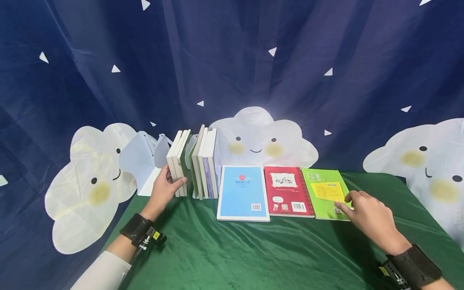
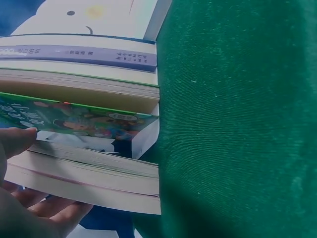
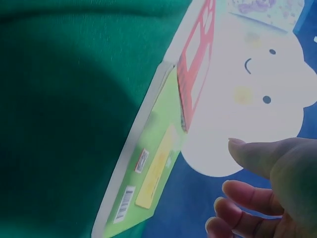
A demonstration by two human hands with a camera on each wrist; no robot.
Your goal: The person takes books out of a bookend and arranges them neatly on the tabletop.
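Observation:
My left hand (image 1: 164,190) grips the leftmost pair of standing books (image 1: 175,165), its thumb on their right side and its fingers on their left. In the left wrist view, their pale page edges (image 2: 99,181) lie between thumb and fingers. Beside them stands a further group of books (image 1: 207,169), one with a purple spine (image 2: 99,54). Over the lower right part of a green book (image 1: 322,211) with a yellow panel hovers my right hand (image 1: 371,217), fingers loosely bent. The right wrist view shows it holding nothing, thumb and fingers apart.
Left of the row stand pale bookends (image 1: 137,157). A blue book (image 1: 241,201) and a red book (image 1: 286,197) lie flat beside the green one. Green cloth (image 1: 235,253) covers the table, and a dark blue curtain (image 1: 224,60) with clouds hangs behind.

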